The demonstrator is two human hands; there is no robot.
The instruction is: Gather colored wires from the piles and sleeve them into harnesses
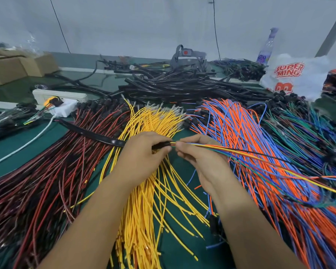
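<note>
My left hand (144, 152) grips the open end of a black sleeve (93, 133) that runs off to the upper left over the red wires. My right hand (199, 154) pinches a thin bundle of mixed wires (260, 157), yellow, blue, green, orange and black, whose tips enter the sleeve mouth between my two hands. The bundle trails away to the right over the orange and blue pile. Both hands hover above the yellow wire pile (144, 200).
Piles lie on the green table (12, 146): red and black wires (37, 181) left, orange and blue wires (260, 181) right, green and blue wires (308, 133) far right. Black sleeves (173, 84) are heaped behind. A white power strip (60, 108), plastic bag (295, 74), bottle (268, 45) and cardboard boxes (14, 66) stand at the back.
</note>
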